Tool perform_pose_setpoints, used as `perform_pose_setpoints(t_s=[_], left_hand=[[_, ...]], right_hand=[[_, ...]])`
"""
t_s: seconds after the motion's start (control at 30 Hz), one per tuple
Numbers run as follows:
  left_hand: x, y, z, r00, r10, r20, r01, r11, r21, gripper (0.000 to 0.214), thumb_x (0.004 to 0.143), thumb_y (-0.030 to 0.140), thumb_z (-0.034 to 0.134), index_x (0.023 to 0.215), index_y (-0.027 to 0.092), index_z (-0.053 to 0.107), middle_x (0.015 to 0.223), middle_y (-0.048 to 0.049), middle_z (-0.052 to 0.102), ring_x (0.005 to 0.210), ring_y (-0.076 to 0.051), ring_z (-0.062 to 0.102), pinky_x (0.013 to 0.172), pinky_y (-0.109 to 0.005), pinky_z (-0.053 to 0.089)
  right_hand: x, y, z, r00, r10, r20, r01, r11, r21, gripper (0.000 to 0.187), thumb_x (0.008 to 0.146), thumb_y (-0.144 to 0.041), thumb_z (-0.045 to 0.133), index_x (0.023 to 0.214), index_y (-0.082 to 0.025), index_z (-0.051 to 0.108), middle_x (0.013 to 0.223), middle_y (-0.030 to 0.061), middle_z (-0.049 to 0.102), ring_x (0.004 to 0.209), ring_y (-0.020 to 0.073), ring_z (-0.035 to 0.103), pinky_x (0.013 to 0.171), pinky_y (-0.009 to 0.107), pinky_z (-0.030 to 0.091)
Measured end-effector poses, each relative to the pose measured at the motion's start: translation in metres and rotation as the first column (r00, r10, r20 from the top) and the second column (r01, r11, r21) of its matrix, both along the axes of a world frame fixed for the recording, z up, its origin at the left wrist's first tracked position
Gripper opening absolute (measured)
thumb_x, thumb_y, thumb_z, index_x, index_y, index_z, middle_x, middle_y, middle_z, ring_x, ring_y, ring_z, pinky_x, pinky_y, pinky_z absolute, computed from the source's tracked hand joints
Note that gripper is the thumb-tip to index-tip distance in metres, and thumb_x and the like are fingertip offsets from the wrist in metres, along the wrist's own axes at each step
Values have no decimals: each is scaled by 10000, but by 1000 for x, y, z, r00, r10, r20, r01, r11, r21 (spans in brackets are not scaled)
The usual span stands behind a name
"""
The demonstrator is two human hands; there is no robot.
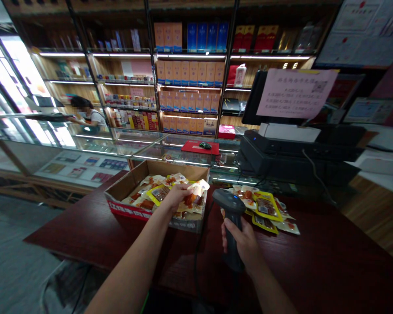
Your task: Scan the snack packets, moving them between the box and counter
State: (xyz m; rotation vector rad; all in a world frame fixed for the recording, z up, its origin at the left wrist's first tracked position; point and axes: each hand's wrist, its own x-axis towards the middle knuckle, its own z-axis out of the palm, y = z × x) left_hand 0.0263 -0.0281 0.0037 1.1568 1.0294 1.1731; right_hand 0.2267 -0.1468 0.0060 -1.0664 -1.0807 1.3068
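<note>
A tall wall of shelves (124,83) with dark metal uprights fills the back of the shop, each shelf lit by a bright strip and stacked with boxes. In front runs a glass display counter (85,139), its top catching reflections. Daylight pours through glass doors or windows (16,74) on the left, above a grey floor (16,244); a wooden floor (376,209) shows on the right. A dark red counter (314,257) crosses the foreground, with a black till machine (281,152) beyond it and a pink paper notice (296,93) taped to a monitor (253,100). Framed certificates (360,35) hang high on the right wall.
</note>
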Motion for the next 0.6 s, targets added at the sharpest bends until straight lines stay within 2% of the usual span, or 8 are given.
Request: perform_pose_setpoints(t_s=[0.17,0.3,0.47,0.6], left_hand=[[4,5,9,969,126,213,-109,990,-87,148,623,203,669,731,129,599,556,4,584,505,-120,548,512,-227,427],[29,5,20,918,105,382,-53,988,-146,62,701,150,572,759,127,573,611,-19,605,540,-132,578,560,-263,480],[93,13,22,896,-38,442,128,976,-177,164,635,5,451,702,102,564,554,-21,559,493,-119,543,543,-248,475],[156,25,18,905,-151,398,234,958,-169,165,597,-43,479,649,95,552,548,-24,548,519,-116,543,586,-243,479]], right_hand=[[18,-4,-3,999,-51,-12,51,999,-9,400,665,-505,673,837,-183,509,535,-62,522,360,94,474,309,210,407],[41,-7,-7,993,-113,-25,112,994,-16,426,667,-507,671,889,-176,519,550,-60,532,363,87,474,320,209,412],[77,-15,-6,973,-231,-22,231,973,-6,484,648,-510,684,953,-171,522,536,-65,543,359,91,474,315,209,411],[104,-25,-1,945,-324,-36,324,946,-16,491,619,-523,701,917,-171,535,530,-66,547,364,93,478,319,210,414]])
